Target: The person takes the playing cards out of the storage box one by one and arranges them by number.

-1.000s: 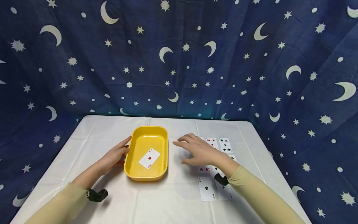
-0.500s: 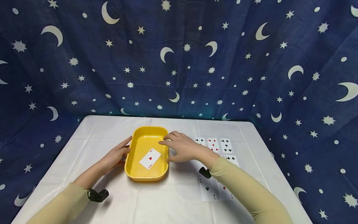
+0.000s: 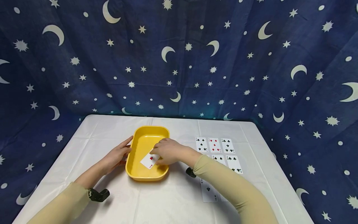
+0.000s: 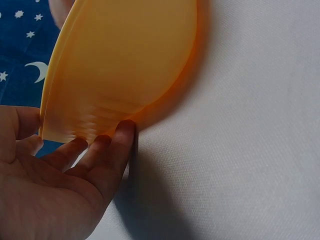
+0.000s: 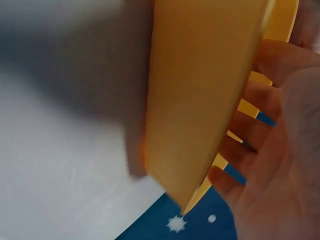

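Observation:
A yellow tray point(image 3: 143, 141) stands left of centre on the white-covered table. Inside it lies an ace of hearts point(image 3: 147, 161), face up and turned at an angle. My left hand point(image 3: 114, 158) touches the tray's left side; in the left wrist view, extended fingertips rest along the outer wall. Over the tray's right rim reaches my right hand point(image 3: 170, 151), its thumb and forefinger spread at the card's right edge. Part of the card is hidden beneath it. In the right wrist view, the tray wall point(image 5: 200, 95) covers the right fingertips.
Rows of face-up playing cards lie on the right side, among them a five of spades point(image 3: 201, 145), a five of diamonds point(image 3: 214, 145) and an ace of clubs point(image 3: 208, 193). My right sleeve point(image 3: 223, 180) covers several. A blue star-and-moon curtain point(image 3: 179, 56) hangs behind the table.
My right hand has moved left from above the card rows, over the tray's rim and down to the ace of hearts. The left hand stays at the tray's side.

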Tool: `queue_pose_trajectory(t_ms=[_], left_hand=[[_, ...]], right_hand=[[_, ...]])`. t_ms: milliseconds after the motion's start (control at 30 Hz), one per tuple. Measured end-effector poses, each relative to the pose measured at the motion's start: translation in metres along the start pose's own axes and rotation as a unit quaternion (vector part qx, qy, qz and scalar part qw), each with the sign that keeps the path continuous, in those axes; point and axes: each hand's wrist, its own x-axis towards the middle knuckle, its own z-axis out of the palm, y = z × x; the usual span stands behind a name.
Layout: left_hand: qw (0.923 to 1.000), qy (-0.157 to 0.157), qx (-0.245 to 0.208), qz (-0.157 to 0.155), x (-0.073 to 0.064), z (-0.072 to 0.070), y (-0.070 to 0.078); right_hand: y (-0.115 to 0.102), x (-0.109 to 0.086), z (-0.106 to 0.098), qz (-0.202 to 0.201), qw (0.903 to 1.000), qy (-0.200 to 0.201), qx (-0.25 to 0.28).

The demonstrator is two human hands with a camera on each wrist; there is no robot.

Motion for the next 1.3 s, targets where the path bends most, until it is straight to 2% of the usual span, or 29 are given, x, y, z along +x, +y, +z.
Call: queue_pose_trajectory(t_ms=[200, 400, 500, 700, 867, 1033, 1300], left_hand=[[1.0000, 0.003, -0.001, -0.001, 0.000, 0.000, -0.001], [1.0000, 0.001, -0.003, 0.003, 0.000, 0.000, -0.002], [1.0000, -0.001, -0.004, 0.005, 0.000, 0.000, -0.003], [0.9999, -0.006, -0.007, 0.009, 0.000, -0.001, -0.004], [0.9999, -0.006, -0.005, 0.011, 0.000, -0.001, -0.003], [0.9999, -0.006, -0.008, 0.011, 0.000, -0.001, -0.002], [0.9999, -0.006, -0.008, 0.012, -0.001, 0.000, -0.003]], right_hand=[[-0.015, 0.009, 0.008, -0.009, 0.9973, -0.055, -0.048], [-0.022, 0.010, 0.011, -0.018, 0.9956, -0.061, -0.068], [-0.023, 0.012, 0.012, -0.016, 0.9959, -0.065, -0.061], [-0.016, 0.017, 0.015, -0.005, 0.9972, -0.075, -0.006], [-0.013, 0.021, 0.017, -0.007, 0.9972, -0.073, 0.013], [-0.014, 0.022, 0.017, -0.002, 0.9973, -0.071, 0.019], [-0.028, 0.013, 0.004, 0.027, 0.9975, -0.064, -0.010]])
